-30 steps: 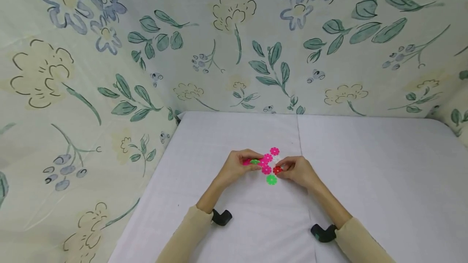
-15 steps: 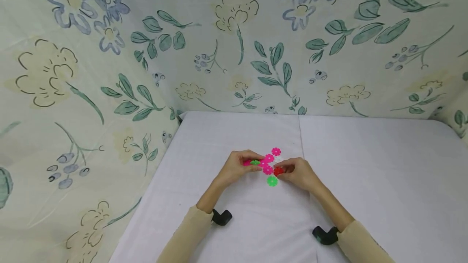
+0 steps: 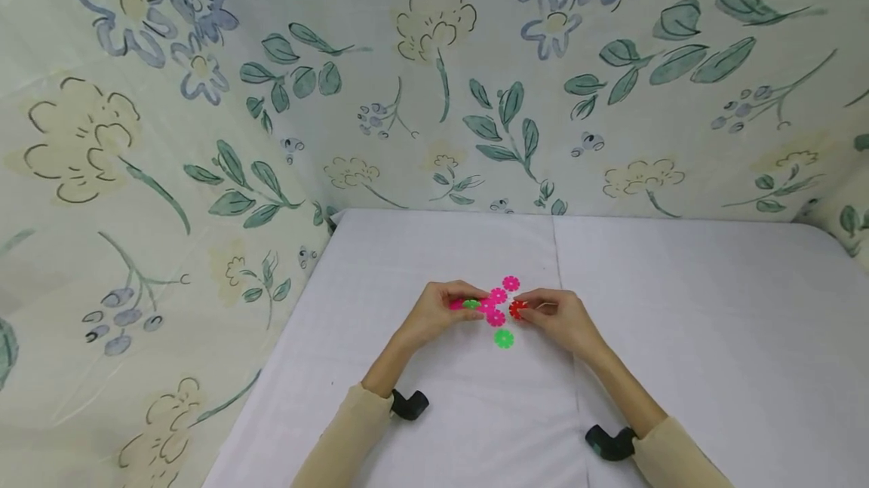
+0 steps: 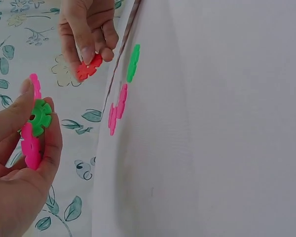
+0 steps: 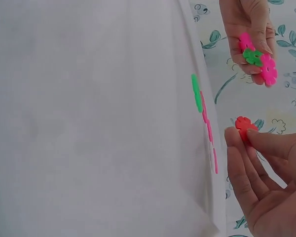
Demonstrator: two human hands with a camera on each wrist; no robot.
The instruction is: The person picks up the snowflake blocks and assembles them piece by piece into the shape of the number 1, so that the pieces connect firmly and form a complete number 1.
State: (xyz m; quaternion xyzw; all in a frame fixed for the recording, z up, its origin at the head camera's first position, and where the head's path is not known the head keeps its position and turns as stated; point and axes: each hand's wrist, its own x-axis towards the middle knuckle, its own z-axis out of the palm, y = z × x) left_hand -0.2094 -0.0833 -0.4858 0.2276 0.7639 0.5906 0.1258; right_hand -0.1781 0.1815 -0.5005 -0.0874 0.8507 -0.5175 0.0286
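Note:
My left hand [image 3: 429,316] holds a joined piece of flower-shaped plastic discs, pink ones with a green disc [image 4: 40,118] set between them. Fingers and thumb pinch it from both sides. To its right, my right hand [image 3: 566,320] pinches a red flower disc [image 5: 245,124] between thumb and fingertips, most of its notched edge showing. The red disc and the left hand's piece are apart in the wrist views. Loose on the cloth lie a green disc [image 3: 504,339] nearer me and several pink discs [image 3: 511,283] between and beyond the hands.
A white cloth [image 3: 692,322] covers the table, with a seam running away from me. Floral-patterned fabric [image 3: 434,96] hangs behind and at the left. Black wrist mounts [image 3: 410,405] stick out near both beige sleeves [image 3: 339,435].
My right hand has lifted slightly away with the red disc, and the disc's face has turned. The left hand keeps its place and its hold on the pink and green piece.

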